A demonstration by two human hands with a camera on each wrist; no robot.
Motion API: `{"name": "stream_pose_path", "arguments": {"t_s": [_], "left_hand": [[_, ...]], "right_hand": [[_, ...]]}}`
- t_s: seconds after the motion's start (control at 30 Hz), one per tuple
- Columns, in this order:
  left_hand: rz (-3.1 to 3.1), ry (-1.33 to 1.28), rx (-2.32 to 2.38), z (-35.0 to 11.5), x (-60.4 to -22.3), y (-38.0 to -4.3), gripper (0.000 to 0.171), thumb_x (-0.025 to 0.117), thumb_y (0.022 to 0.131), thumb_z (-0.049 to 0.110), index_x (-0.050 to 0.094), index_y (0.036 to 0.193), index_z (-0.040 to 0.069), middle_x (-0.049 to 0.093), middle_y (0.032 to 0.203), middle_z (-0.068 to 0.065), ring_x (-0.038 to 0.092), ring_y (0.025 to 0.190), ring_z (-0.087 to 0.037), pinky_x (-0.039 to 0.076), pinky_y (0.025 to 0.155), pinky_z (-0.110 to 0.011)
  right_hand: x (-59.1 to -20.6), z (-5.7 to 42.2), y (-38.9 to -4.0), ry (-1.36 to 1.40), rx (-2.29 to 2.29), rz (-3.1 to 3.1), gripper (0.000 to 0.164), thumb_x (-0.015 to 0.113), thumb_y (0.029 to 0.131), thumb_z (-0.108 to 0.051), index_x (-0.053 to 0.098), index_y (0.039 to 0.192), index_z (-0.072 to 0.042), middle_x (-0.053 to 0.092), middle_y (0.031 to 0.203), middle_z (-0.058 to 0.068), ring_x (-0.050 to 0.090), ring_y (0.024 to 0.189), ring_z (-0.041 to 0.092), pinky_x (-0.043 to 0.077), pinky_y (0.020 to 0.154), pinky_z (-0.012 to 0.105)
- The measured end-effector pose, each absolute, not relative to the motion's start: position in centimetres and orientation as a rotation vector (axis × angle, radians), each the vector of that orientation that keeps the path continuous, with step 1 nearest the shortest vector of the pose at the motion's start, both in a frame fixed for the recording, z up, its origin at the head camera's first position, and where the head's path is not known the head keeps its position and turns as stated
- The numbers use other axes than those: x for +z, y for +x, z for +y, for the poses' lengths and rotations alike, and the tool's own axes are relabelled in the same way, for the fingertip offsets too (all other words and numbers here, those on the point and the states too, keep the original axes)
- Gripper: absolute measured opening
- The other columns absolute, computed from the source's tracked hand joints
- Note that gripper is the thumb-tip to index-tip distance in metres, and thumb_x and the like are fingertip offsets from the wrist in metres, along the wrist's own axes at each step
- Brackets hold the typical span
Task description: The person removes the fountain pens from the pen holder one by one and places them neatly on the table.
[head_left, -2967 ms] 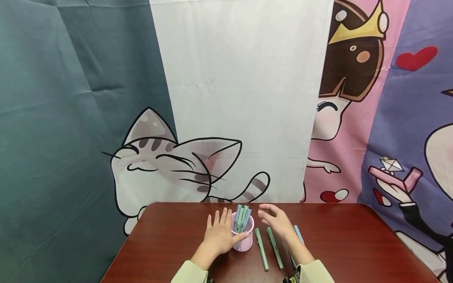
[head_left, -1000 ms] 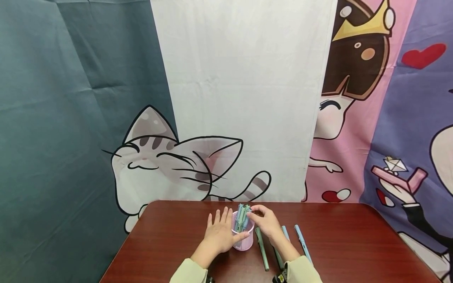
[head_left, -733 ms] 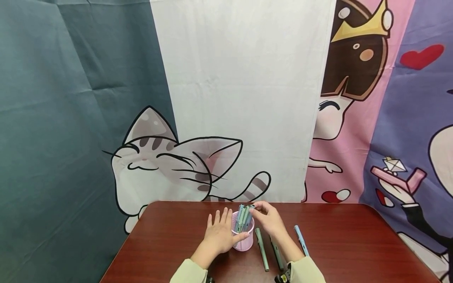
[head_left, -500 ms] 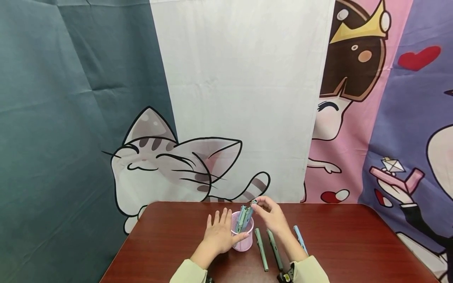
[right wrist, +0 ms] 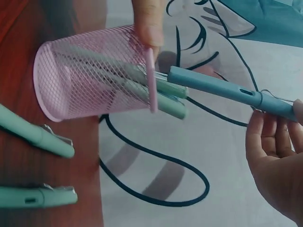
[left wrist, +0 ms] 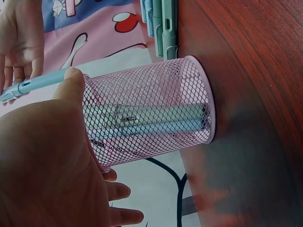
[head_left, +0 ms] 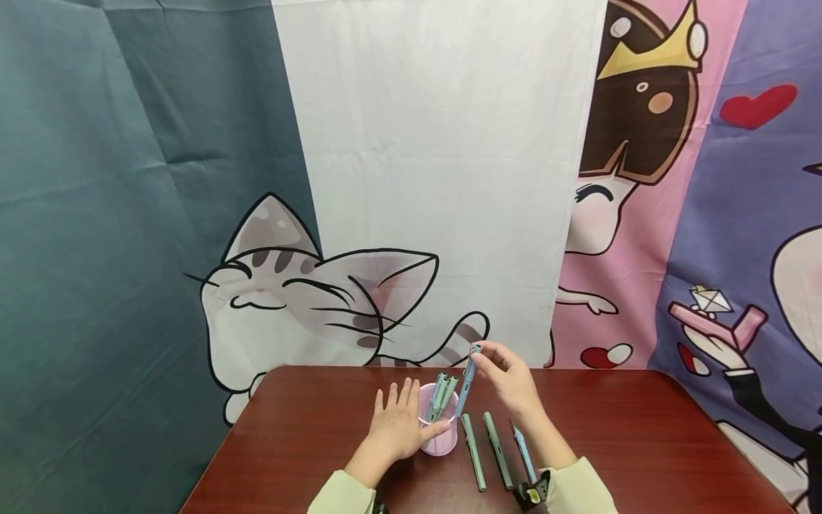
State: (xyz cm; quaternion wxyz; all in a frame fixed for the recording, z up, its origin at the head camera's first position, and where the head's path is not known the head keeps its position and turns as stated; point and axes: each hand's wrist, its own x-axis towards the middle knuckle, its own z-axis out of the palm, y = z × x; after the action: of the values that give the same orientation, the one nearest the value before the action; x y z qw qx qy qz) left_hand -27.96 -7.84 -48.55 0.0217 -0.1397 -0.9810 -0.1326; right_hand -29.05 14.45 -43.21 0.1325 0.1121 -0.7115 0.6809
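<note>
In the head view, my right hand [head_left: 514, 385] pinches the upper end of a blue pen [head_left: 467, 382] between thumb and fingertips. The pen tilts, its lower end just above the rim of a pink mesh pen cup [head_left: 439, 444]. My left hand [head_left: 396, 428] lies against the cup's left side, fingers straight and spread, with the thumb across its front near the rim. Several green and blue pens [head_left: 443, 396] stand in the cup. The right wrist view shows the held pen [right wrist: 213, 87] outside the cup's mouth [right wrist: 151, 80].
Right of the cup, two green pens [head_left: 474, 453] lie side by side on the reddish-brown table [head_left: 289, 442]. A blue pen [head_left: 523, 453] lies beyond them, partly beside the right forearm. A printed cloth backdrop [head_left: 449, 178] hangs behind the table's far edge.
My right hand came from beside the cup to its pens, took hold of a blue one and drew it up and right out of the cup. My left hand stayed put.
</note>
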Motion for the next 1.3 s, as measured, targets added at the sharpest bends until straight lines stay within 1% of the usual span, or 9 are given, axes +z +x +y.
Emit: {"name": "stream_pose_path", "arguments": {"t_s": [0.1,0.23,0.33,0.43,0.53,0.67,0.97,1.17,1.3], "left_hand": [[-3.034,-0.436,-0.425,-7.9,-48.4,-28.0,0.109,0.049,0.085,0.083,0.032,0.157,0.003,0.033,0.162,-0.017,0.028,0.149,-0.043,0.015,0.12,-0.063],[-3.03,-0.436,-0.44,-7.9,-48.3,-27.9,0.108,0.05,0.085,0.082,0.033,0.157,0.002,0.033,0.162,-0.018,0.029,0.149,-0.043,0.015,0.12,-0.063],[-3.024,-0.438,-0.448,-7.9,-48.2,-27.8,0.108,0.05,0.085,0.082,0.033,0.156,0.002,0.034,0.162,-0.018,0.029,0.149,-0.044,0.015,0.12,-0.063],[-3.02,-0.442,-0.452,-8.0,-48.2,-27.7,0.107,0.051,0.085,0.081,0.033,0.156,0.003,0.035,0.161,-0.018,0.03,0.148,-0.044,0.015,0.12,-0.063],[-3.014,-0.445,-0.454,-8.1,-48.4,-27.7,0.106,0.052,0.085,0.08,0.034,0.156,0.003,0.035,0.161,-0.018,0.031,0.148,-0.044,0.016,0.119,-0.063],[-3.01,-0.445,-0.455,-8.1,-48.6,-27.9,0.106,0.051,0.086,0.08,0.033,0.156,0.003,0.035,0.161,-0.017,0.03,0.148,-0.044,0.015,0.119,-0.064],[-3.016,-0.448,-0.451,-8.1,-48.4,-27.8,0.107,0.05,0.086,0.081,0.033,0.157,0.003,0.034,0.162,-0.017,0.029,0.149,-0.043,0.015,0.12,-0.063],[-3.013,-0.452,-0.461,-8.0,-48.3,-27.6,0.107,0.052,0.086,0.08,0.033,0.156,0.002,0.035,0.161,-0.018,0.03,0.148,-0.043,0.016,0.12,-0.063],[-3.01,-0.454,-0.472,-8.0,-48.3,-27.6,0.106,0.052,0.086,0.08,0.034,0.156,0.002,0.035,0.161,-0.018,0.03,0.148,-0.044,0.016,0.119,-0.064]], "right_hand": [[-42.9,15.1,-29.0,0.419,1.999,-2.05,0.033,0.065,0.1,-0.015,0.06,0.126,0.006,0.067,0.097,0.01,0.069,0.089,0.012,0.06,0.081,0.03],[-42.9,16.2,-29.1,0.532,2.008,-2.029,0.029,0.06,0.103,-0.012,0.057,0.126,0.005,0.068,0.099,0.012,0.072,0.087,0.016,0.061,0.079,0.04],[-42.9,16.9,-28.9,0.531,2.01,-2.041,0.029,0.06,0.103,-0.016,0.057,0.127,0.001,0.069,0.102,0.013,0.072,0.088,0.018,0.061,0.079,0.044],[-42.8,17.5,-28.6,0.493,1.987,-2.075,0.031,0.059,0.104,-0.02,0.058,0.129,-0.001,0.067,0.107,0.02,0.072,0.09,0.019,0.061,0.08,0.042],[-42.7,18.2,-28.4,0.472,1.952,-2.101,0.034,0.059,0.104,-0.021,0.057,0.131,0.001,0.066,0.107,0.02,0.072,0.09,0.018,0.061,0.08,0.039],[-42.8,19.0,-28.3,0.429,1.9,-2.125,0.036,0.06,0.103,-0.02,0.058,0.133,0.001,0.068,0.102,0.014,0.073,0.088,0.016,0.061,0.078,0.037],[-43.3,20.7,-27.7,0.293,1.863,-2.153,0.039,0.062,0.102,-0.023,0.059,0.133,0.001,0.067,0.107,0.022,0.073,0.087,0.015,0.061,0.078,0.032],[-43.7,22.0,-27.3,0.243,1.818,-2.193,0.038,0.063,0.102,-0.025,0.061,0.132,-0.001,0.068,0.098,0.008,0.073,0.087,0.012,0.06,0.077,0.03],[-43.9,22.9,-27.0,0.198,1.776,-2.234,0.04,0.063,0.101,-0.027,0.061,0.133,-0.002,0.067,0.095,0.005,0.07,0.085,0.01,0.06,0.075,0.029]]}}
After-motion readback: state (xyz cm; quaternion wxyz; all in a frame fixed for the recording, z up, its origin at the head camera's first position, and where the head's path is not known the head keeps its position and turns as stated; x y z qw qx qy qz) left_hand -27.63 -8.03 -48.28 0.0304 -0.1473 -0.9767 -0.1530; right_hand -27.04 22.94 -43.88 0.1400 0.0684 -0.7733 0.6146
